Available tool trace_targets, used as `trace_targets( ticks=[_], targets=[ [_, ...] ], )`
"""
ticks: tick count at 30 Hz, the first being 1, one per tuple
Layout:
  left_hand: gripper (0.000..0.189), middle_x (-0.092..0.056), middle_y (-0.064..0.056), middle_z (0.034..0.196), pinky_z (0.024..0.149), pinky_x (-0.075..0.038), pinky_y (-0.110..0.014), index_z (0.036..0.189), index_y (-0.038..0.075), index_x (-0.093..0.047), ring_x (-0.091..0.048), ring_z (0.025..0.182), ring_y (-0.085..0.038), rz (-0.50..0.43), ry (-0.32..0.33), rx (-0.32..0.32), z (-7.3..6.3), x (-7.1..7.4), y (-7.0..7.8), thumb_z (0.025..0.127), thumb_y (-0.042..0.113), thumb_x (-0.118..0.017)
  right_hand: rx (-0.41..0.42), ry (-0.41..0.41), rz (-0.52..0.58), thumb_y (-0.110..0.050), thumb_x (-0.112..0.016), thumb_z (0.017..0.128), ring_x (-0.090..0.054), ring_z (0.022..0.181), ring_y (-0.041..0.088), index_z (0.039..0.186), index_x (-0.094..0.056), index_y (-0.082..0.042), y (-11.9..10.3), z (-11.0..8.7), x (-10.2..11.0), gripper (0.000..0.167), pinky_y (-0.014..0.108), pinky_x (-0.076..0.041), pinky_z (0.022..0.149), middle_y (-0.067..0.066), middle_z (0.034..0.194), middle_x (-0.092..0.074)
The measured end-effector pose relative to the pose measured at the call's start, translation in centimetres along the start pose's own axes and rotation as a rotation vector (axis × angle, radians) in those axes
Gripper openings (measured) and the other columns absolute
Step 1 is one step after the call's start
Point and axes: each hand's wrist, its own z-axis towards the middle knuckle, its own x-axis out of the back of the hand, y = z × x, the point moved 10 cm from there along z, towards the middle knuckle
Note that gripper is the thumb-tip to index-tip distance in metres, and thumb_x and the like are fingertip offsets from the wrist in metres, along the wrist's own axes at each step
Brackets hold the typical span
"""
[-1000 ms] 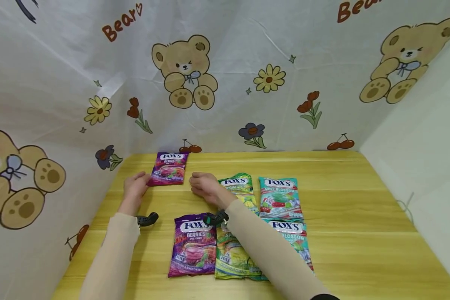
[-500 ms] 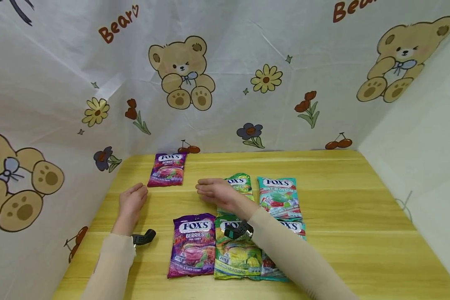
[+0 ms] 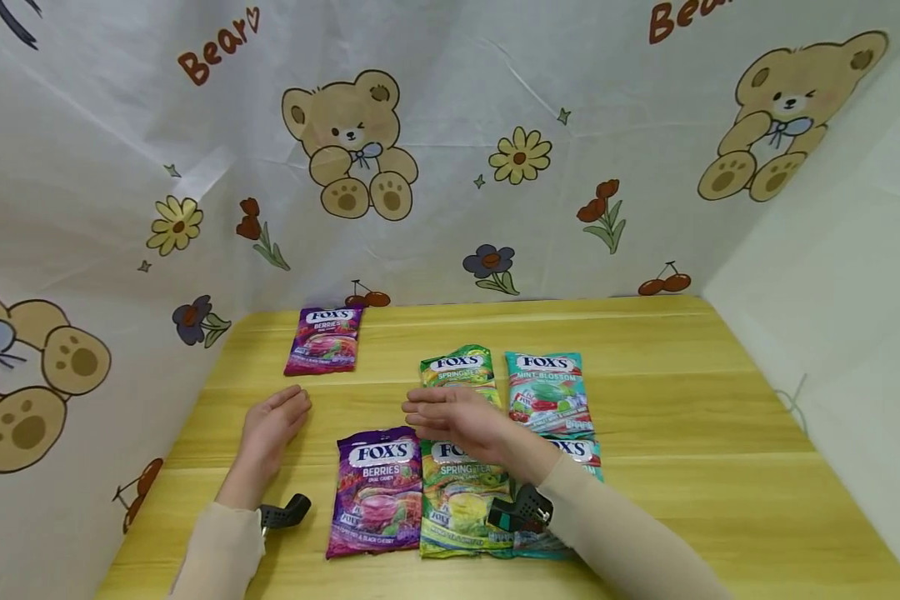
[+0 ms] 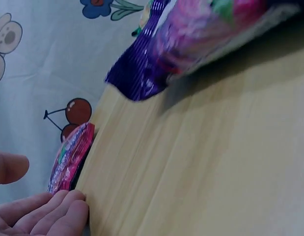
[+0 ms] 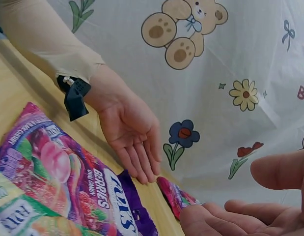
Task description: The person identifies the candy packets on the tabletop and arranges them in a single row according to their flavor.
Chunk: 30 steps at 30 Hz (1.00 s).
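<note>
My left hand (image 3: 273, 427) is held over the wood table with its fingers extended and nothing in it. Just beyond its fingertips a purple Fox's Berries candy bag (image 3: 325, 341) lies near the back edge. My right hand (image 3: 461, 419), fingers also extended and holding nothing, hovers above the green-yellow Spring Tea bags and partly hides them. Of these, the far Spring Tea bag (image 3: 459, 367) shows its top, the near Spring Tea bag (image 3: 465, 500) most of its front. A second Berries bag (image 3: 377, 493) lies between the two forearms. In the right wrist view the left palm (image 5: 129, 123) faces inward.
Right of the Spring Tea bags lie a far teal Mint Blossom bag (image 3: 547, 392) and a near Mint Blossom bag (image 3: 581, 454), partly under the right forearm. A bear-printed cloth (image 3: 435, 108) rises behind the table (image 3: 682, 467). A white wall stands at right.
Both hands have drawn back toward the person, away from the far Berries bag. The right hand has also moved right, over the Spring Tea bags, and its fingers have straightened. The bags stay put.
</note>
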Motion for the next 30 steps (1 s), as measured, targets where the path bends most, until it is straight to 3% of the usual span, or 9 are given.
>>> trace_targets(
  ticks=[10, 15, 19, 25, 30],
  targets=[
    [0.057, -0.034, -0.018, 0.166, 0.118, -0.040, -0.034, 0.161, 0.001, -0.028, -0.042, 0.149, -0.030, -0.002, -0.070, 0.014, -2.2, -1.9, -1.3, 0.111, 0.021, -0.046, -0.046, 0.012, 0.002, -0.015, -0.051, 0.109, -0.042, 0.148, 0.040, 0.157, -0.037, 0.002, 1.6, -3.2, 0.2, 0.053, 0.044, -0.044, 0.118, 0.025, 0.162, -0.038],
    [0.058, -0.039, -0.021, 0.163, 0.113, -0.047, -0.030, 0.160, 0.001, -0.031, -0.056, 0.138, -0.023, 0.022, -0.096, 0.006, -2.9, -2.4, -1.5, 0.111, 0.024, -0.049, -0.070, 0.000, 0.052, -0.014, -0.051, 0.108, -0.041, 0.148, 0.042, 0.157, -0.033, 0.005, 2.8, -4.2, 0.1, 0.055, 0.043, -0.044, 0.117, 0.026, 0.162, -0.036],
    [0.058, -0.043, -0.024, 0.159, 0.109, -0.051, -0.029, 0.159, -0.001, -0.034, -0.061, 0.132, -0.021, 0.071, -0.108, -0.002, -3.5, -2.8, -1.9, 0.110, 0.025, -0.051, -0.099, 0.010, 0.090, -0.014, -0.051, 0.108, -0.043, 0.147, 0.041, 0.156, -0.034, 0.007, 4.2, -4.7, 0.2, 0.055, 0.047, -0.041, 0.120, 0.027, 0.160, -0.038],
    [0.055, -0.048, -0.027, 0.154, 0.104, -0.055, -0.031, 0.155, -0.003, -0.040, -0.065, 0.127, -0.025, 0.152, -0.094, 0.003, -4.6, -2.9, -2.5, 0.109, 0.023, -0.053, -0.141, 0.035, 0.140, -0.012, -0.052, 0.107, -0.050, 0.142, 0.039, 0.153, -0.040, 0.008, 5.5, -5.6, 0.2, 0.052, 0.047, -0.046, 0.116, 0.026, 0.156, -0.045],
    [0.054, -0.054, -0.029, 0.147, 0.097, -0.059, -0.030, 0.152, -0.006, -0.043, -0.069, 0.117, -0.024, 0.232, -0.070, 0.018, -5.6, -2.6, -2.5, 0.109, 0.024, -0.054, -0.162, -0.026, 0.166, -0.012, -0.051, 0.108, -0.044, 0.146, 0.042, 0.154, -0.038, 0.008, 5.5, -6.2, -1.3, 0.052, 0.050, -0.042, 0.118, 0.027, 0.159, -0.041]
  ],
)
